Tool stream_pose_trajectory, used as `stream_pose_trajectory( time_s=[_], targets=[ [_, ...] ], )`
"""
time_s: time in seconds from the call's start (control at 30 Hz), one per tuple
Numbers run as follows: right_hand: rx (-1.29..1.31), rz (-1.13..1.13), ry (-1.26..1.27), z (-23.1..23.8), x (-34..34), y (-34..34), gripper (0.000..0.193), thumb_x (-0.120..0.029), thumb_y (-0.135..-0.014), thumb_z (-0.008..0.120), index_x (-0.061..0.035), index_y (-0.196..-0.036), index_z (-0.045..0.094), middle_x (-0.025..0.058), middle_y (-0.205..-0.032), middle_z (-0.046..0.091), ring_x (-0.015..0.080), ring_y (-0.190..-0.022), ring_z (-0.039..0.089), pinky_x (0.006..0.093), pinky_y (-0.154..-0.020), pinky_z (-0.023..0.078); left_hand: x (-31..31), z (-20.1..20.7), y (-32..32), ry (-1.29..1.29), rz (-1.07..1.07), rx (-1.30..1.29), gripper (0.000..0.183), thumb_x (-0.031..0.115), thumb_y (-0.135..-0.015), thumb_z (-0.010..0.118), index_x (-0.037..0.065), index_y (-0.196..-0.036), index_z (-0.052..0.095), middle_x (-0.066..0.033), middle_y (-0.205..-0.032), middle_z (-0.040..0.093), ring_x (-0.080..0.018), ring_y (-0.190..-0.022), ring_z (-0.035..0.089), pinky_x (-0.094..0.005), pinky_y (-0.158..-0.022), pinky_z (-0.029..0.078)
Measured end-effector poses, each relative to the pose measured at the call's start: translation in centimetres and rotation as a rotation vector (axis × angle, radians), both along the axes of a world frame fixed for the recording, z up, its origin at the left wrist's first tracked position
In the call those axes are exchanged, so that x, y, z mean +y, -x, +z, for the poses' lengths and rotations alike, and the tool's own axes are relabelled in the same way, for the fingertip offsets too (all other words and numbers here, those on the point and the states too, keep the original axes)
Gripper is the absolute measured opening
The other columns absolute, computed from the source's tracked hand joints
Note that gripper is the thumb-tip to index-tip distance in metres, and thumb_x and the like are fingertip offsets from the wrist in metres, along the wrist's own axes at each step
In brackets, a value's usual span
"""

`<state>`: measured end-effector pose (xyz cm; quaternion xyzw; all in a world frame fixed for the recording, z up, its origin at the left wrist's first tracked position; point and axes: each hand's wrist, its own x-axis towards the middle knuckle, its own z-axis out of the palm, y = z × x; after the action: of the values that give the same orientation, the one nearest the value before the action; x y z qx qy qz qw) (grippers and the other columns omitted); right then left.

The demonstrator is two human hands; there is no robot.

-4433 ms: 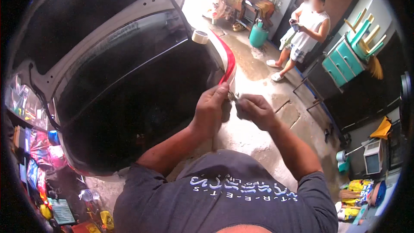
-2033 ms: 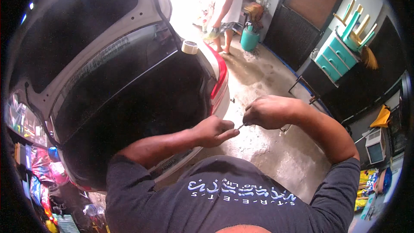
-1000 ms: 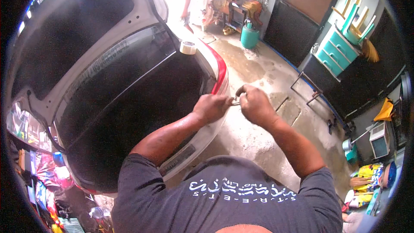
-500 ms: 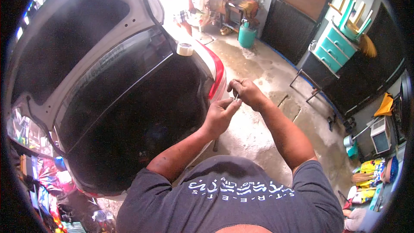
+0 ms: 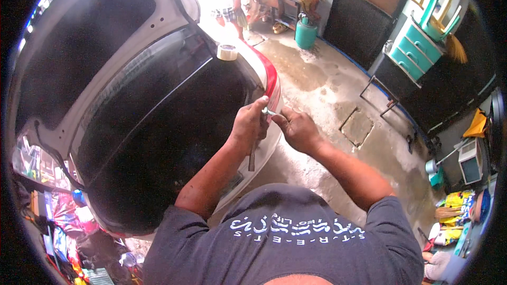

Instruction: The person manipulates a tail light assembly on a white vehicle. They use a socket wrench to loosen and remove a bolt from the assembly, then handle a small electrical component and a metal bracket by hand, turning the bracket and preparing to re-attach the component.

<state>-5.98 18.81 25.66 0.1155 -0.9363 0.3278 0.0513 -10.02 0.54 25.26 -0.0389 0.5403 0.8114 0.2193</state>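
Observation:
My left hand (image 5: 247, 125) is closed around a tool with a dark straight handle (image 5: 252, 159), whose lower end sticks out below the fist. Its upper part is hidden by my fingers. Beside my left thumb, a small silvery metal piece (image 5: 268, 111) juts toward my right hand (image 5: 300, 131). The thumb and fingers of that hand pinch its near end. Whether the piece is fixed to the tool, I cannot tell. Both hands are held by the red tail light (image 5: 271, 76) at the rear corner of a white car (image 5: 272, 138).
The car's raised tailgate (image 5: 100, 68) fills the left side. A roll of tape (image 5: 227, 52) sits on the body edge. At the far right are a teal drawer unit (image 5: 414, 53) and a metal-legged stand (image 5: 388, 106). A person (image 5: 238, 0) stands beyond the car.
Both hands have shifted, the left one up and leftward toward the tail light. The left hand has turned more upright, and the dark handle now shows more clearly beneath it.

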Motion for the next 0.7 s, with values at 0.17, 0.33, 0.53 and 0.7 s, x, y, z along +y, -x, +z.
stream_pose_trajectory(
  time_s=[0.17, 0.33, 0.53, 0.7],
  targets=[
    [-0.100, -0.046, 0.317, -2.7, -3.2, 0.9, 0.054, -0.042, -0.112, 0.046, 0.0041, -0.094, 0.067, 0.0222, -0.086, 0.070, 0.0403, -0.088, 0.069, 0.0465, -0.080, 0.051, 2.2, -1.5, 2.7, 0.156, 0.350, 0.341, 0.047, 0.040, -0.109, 0.057, 0.013, -0.071, 0.062, 0.0017, -0.062, 0.054, -0.0103, -0.053, 0.046, -0.0312, -0.051, 0.039],
    [-0.489, -0.243, 0.938, -2.4, -4.7, 1.8, 0.044, -0.047, -0.112, 0.044, -0.0099, -0.097, 0.062, 0.0016, -0.066, 0.050, 0.0148, -0.052, 0.045, 0.0350, -0.047, 0.037, 3.9, -3.1, 5.9, 0.797, 0.506, 0.863, 0.038, 0.041, -0.107, 0.057, 0.010, -0.098, 0.078, -0.0205, -0.067, 0.066, -0.0335, -0.062, 0.069, -0.0423, -0.059, 0.053],
    [-0.968, -0.237, 1.130, -1.1, -1.7, 1.3, 0.031, -0.044, -0.108, 0.054, -0.0134, -0.111, 0.058, -0.0034, -0.066, 0.042, 0.0128, -0.049, 0.041, 0.0304, -0.045, 0.034, 1.5, -5.0, 7.6, 1.455, 0.031, 1.546, 0.016, 0.029, -0.096, 0.066, 0.018, -0.085, 0.061, -0.0047, -0.066, 0.068, -0.0265, -0.060, 0.073, -0.0427, -0.054, 0.059],
    [-1.228, 0.077, 0.698, -1.0, 4.3, 1.5, 0.022, -0.025, -0.107, 0.057, -0.0107, -0.122, 0.064, -0.0045, -0.062, 0.039, 0.0112, -0.048, 0.038, 0.0308, -0.044, 0.033, -1.0, -2.2, 3.8, 1.410, -0.729, 1.516, 0.022, 0.038, -0.094, 0.067, 0.016, -0.091, 0.067, -0.0097, -0.065, 0.070, -0.0327, -0.060, 0.074, -0.0475, -0.054, 0.060]
  ],
)
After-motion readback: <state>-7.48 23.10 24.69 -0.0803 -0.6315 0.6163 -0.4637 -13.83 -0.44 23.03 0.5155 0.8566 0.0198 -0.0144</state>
